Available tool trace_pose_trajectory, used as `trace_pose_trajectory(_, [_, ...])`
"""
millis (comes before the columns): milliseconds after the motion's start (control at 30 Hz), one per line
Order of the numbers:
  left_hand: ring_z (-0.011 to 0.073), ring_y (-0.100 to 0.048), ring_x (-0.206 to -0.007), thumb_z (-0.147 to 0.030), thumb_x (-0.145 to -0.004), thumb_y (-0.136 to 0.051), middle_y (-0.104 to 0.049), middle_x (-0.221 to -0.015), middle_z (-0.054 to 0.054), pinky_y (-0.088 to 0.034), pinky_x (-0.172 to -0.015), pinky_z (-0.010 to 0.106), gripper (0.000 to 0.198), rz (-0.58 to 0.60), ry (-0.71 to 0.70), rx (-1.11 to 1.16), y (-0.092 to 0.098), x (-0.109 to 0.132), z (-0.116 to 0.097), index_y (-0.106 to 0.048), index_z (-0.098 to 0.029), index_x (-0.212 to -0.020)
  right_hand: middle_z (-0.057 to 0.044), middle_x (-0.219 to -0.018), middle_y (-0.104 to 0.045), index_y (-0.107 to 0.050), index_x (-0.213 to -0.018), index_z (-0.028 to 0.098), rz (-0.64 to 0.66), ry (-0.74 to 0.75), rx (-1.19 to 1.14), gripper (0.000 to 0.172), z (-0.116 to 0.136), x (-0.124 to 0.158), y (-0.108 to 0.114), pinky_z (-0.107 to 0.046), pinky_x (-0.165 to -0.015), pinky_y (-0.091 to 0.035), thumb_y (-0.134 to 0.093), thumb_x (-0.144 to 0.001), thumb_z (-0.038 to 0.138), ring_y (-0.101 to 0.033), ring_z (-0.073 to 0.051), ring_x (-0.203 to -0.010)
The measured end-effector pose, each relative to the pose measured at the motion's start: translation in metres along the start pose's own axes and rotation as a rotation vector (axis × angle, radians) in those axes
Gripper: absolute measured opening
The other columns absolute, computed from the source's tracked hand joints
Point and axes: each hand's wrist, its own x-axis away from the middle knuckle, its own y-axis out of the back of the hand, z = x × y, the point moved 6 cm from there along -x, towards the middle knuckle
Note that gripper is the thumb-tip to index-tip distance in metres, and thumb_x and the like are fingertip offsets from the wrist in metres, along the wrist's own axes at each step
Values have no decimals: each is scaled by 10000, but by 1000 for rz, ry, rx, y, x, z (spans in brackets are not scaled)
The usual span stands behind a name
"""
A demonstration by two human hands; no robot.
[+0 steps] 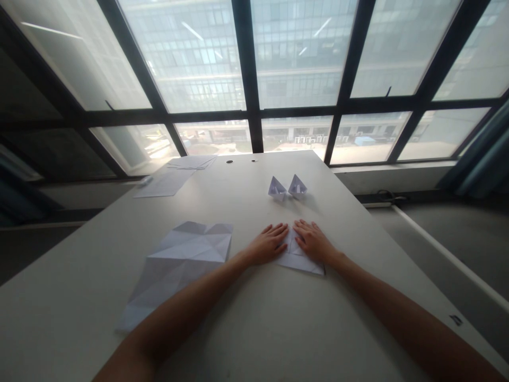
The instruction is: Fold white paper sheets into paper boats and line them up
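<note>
My left hand [267, 243] and my right hand [314, 240] both lie flat, fingers stretched out, on a folded white sheet of paper [299, 261] on the table [246, 318]. The fingertips of the two hands nearly meet over the paper's middle. Just beyond them stand two small folded paper boats [287, 188], side by side. Left of my left forearm lies a larger creased, unfolded white sheet [178, 265].
Several flat sheets of paper [170, 180] lie at the table's far left corner, near two round holes [240, 161] in the tabletop. Large windows with dark frames [248, 79] rise behind the table. The table's right edge drops to the floor.
</note>
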Motion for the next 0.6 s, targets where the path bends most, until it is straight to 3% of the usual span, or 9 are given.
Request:
trace_pose_trajectory(167, [228,-245,-1472,-438,-1022,-336,-295,-1583,81,-200,-1197,434,566,8,1,4,1,0,-1,-268,-221,-1541,-124,-1454,-499,-577,-1306,158,-67,-2,-6,392,0,0,5,-469,-1158,-244,-484,-943,274,-386,-260,-1384])
trace_pose_trajectory(267, [229,-248,-1471,-429,-1024,-335,-294,-1586,71,-199,-1196,445,529,11,-2,0,2,0,-3,-316,-249,-1521,-104,-1270,-625,-687,-1108,186,-135,33,-28,261,3,1,14,-392,-1096,-342,-508,-933,258,-517,-239,-1223])
trace_pose_trajectory(367, [227,-248,-1471,-428,-1022,-345,-299,-1585,68,-199,-1197,444,527,9,1,-3,3,0,-3,-322,-254,-1518,-85,-1070,-664,-731,-958,209,-150,46,-30,222,6,2,21,-350,-995,-415,-515,-931,254,-561,-228,-1062])
trace_pose_trajectory(600, [218,-251,-1469,-422,-1013,-372,-314,-1579,71,-193,-1204,423,553,-5,17,2,2,0,-2,-300,-227,-1526,-94,-1085,-639,-712,-1052,207,-63,44,18,235,24,9,24,-340,-977,-417,-524,-936,288,-545,-239,-1062])
